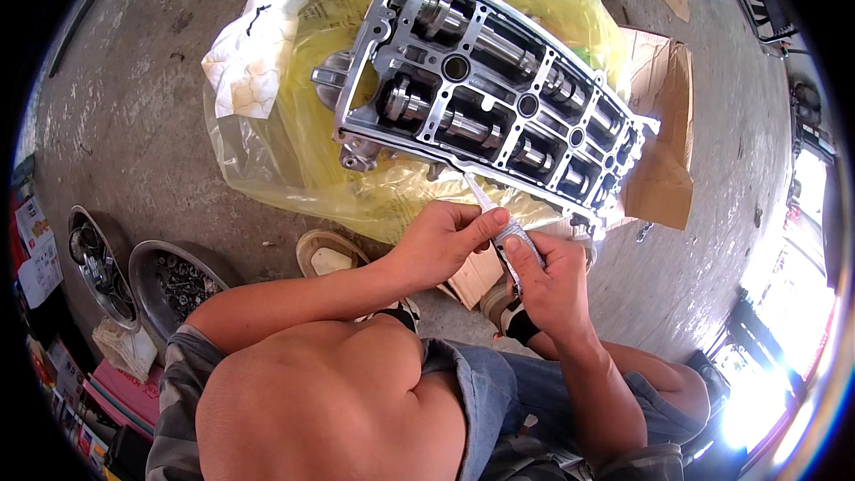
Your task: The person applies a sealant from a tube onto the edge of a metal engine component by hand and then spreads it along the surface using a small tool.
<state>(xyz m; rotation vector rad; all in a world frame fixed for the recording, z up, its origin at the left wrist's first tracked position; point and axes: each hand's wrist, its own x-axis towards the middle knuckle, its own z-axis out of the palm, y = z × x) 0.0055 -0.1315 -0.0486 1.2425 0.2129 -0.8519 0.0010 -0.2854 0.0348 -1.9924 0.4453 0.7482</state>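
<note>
A metal engine cylinder head [490,100] with two rows of camshafts lies on yellow plastic sheeting [267,187]. A silvery tube [511,235] with a tapered nozzle reaches the head's near edge; whether the tip touches is unclear. My left hand [450,242] is closed round the tube's upper part near the nozzle, thumb on top. My right hand [552,276] grips the tube lower down, its thumb pressed along it.
Cardboard [661,178] lies under the right side. A crumpled stained white sheet [249,71] is at upper left. Metal bowls of hardware [178,281] [98,258] sit at lower left. Sandals and shoes [325,254] are below the head on the concrete floor.
</note>
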